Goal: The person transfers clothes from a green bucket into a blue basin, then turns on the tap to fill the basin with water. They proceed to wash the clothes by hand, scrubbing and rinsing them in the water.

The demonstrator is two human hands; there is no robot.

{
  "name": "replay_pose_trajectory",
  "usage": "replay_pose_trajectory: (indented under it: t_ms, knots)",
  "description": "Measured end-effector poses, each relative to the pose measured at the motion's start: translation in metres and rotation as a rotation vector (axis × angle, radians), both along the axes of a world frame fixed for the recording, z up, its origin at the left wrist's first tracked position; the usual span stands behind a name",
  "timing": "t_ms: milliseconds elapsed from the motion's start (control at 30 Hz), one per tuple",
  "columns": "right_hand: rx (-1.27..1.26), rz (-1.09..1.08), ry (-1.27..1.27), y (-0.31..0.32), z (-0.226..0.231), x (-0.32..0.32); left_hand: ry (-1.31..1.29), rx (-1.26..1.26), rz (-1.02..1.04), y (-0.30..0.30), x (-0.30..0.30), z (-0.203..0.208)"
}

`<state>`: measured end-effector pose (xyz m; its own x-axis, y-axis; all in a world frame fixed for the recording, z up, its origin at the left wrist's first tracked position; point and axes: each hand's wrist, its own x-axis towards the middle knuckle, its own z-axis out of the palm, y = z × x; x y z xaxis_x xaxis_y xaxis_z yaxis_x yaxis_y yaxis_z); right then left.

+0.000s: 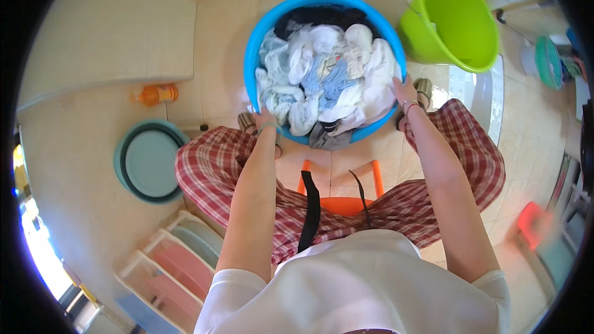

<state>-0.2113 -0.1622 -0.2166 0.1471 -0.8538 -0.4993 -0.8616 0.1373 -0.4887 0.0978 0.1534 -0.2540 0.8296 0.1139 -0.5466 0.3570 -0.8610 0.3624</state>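
A round blue washtub (250, 55) stands on the tiled floor in front of me, heaped with laundry (334, 77). White, pale blue and grey cloths fill most of it. Black clothing (318, 18) lies along the far side, and a grey piece (331, 138) hangs at the near rim. My left hand (265, 117) grips the tub's rim at the near left, fingers partly hidden. On the right side, my right hand (405, 91) is closed on the rim, close to white cloth.
A lime-green bucket (458, 21) tilts beside the tub at the far right. To the left are a grey-green basin (120, 161), an orange bottle (158, 94) and a white rack (151, 244) with pink bins. An orange stool (343, 205) is beneath me; a red object (533, 224) stands right.
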Motion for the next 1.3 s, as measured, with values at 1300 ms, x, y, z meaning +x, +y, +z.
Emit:
replay_pose_trajectory:
  t_ms: [1300]
  knots:
    - [0.161, 0.178, -0.467, 0.048, 0.036, 0.074, 0.161, -0.799, -0.469, -0.083, -0.071, 0.061]
